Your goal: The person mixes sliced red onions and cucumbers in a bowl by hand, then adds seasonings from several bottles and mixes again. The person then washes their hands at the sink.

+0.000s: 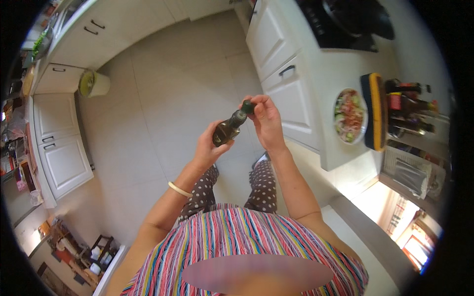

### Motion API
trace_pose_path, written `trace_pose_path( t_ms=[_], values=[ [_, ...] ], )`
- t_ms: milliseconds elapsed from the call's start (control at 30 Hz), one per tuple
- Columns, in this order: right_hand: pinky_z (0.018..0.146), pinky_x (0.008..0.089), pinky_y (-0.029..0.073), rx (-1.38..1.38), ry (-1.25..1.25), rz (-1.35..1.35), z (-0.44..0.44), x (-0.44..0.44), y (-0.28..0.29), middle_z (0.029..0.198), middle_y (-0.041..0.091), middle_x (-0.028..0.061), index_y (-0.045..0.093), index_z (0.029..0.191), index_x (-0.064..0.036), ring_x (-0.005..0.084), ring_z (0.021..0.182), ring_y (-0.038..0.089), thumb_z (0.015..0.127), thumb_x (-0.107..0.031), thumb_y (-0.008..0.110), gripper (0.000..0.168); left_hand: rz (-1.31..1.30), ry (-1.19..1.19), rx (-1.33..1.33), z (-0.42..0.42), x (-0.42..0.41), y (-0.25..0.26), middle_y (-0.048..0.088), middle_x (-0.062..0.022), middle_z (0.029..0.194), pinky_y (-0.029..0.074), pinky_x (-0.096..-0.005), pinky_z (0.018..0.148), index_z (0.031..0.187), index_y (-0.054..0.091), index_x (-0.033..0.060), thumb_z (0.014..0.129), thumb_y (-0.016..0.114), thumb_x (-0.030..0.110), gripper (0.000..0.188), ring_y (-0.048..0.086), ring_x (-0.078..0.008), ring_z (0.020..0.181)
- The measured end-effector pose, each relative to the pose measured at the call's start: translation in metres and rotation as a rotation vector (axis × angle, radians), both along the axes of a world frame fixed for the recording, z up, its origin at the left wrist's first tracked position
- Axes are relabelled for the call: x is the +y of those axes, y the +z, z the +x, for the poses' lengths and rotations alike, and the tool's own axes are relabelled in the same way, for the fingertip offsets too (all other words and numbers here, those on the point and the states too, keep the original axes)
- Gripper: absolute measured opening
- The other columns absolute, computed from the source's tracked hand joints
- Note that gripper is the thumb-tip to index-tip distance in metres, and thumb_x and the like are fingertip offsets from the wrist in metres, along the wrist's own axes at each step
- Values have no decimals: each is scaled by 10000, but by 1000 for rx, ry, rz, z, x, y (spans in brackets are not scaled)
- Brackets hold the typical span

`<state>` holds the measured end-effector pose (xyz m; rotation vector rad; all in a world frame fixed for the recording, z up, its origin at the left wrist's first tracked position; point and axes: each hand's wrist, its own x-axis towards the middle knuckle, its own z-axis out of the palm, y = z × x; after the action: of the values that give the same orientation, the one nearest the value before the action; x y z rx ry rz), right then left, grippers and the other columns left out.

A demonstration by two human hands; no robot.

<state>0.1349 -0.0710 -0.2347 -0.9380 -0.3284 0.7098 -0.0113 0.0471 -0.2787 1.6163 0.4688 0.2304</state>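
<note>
My left hand (214, 142) is wrapped around a small dark glass bottle (226, 130) and bears a pale bangle at the wrist. The bottle tilts up to the right, and its mouth is uncovered. Between thumb and fingers, my right hand (267, 120) holds a dark green cap (247, 107) right beside the bottle's neck; whether the two touch I cannot tell. On the counter to the right stands a white bowl (365, 127) of chopped food with green, pink and reddish pieces.
The counter (333, 151) carries a black hob (318, 26) farther off. Behind the bowl are a yellow-and-black object (377, 111) and several dark bottles (407, 103). Low white cabinets (287, 96) line the right side. A pale bin (100, 84) stands on the floor at the left.
</note>
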Motion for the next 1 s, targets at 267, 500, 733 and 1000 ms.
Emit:
trace_pose_path(
  t_ms=[267, 500, 733, 1000],
  values=[
    [860, 292, 503, -889, 180, -453, 23, -56, 191, 1118, 604, 89, 583, 1122, -23, 176, 999, 596, 858, -59, 682, 284, 126, -415, -84, 32, 25, 139, 593, -44, 916, 467, -270, 757, 1183, 525, 29, 740, 771, 165, 524, 544, -112, 832],
    [716, 363, 485, -1484, 66, -870, 64, -124, 280, 846, 659, 118, 603, 1059, -50, 308, 779, 643, 875, -281, 668, 303, 354, -655, -204, 117, -11, 229, 641, -132, 911, 495, -346, 740, 1158, 549, 31, 711, 792, 229, 546, 624, -245, 792],
    [684, 432, 497, -1445, -169, -911, 76, -170, 338, 757, 652, 162, 552, 1154, -57, 389, 760, 636, 889, -329, 648, 392, 614, -658, -204, 159, -49, 304, 650, -151, 914, 508, -376, 735, 1163, 557, 47, 727, 782, 240, 527, 642, -308, 803],
    [602, 437, 502, -1474, -433, -1202, 114, -221, 347, 752, 625, 153, 508, 1219, -91, 369, 680, 630, 925, -240, 588, 340, 543, -1003, -371, 266, -98, 314, 668, -173, 967, 522, -400, 757, 1203, 546, 73, 738, 781, 306, 571, 661, -347, 860]
  ],
)
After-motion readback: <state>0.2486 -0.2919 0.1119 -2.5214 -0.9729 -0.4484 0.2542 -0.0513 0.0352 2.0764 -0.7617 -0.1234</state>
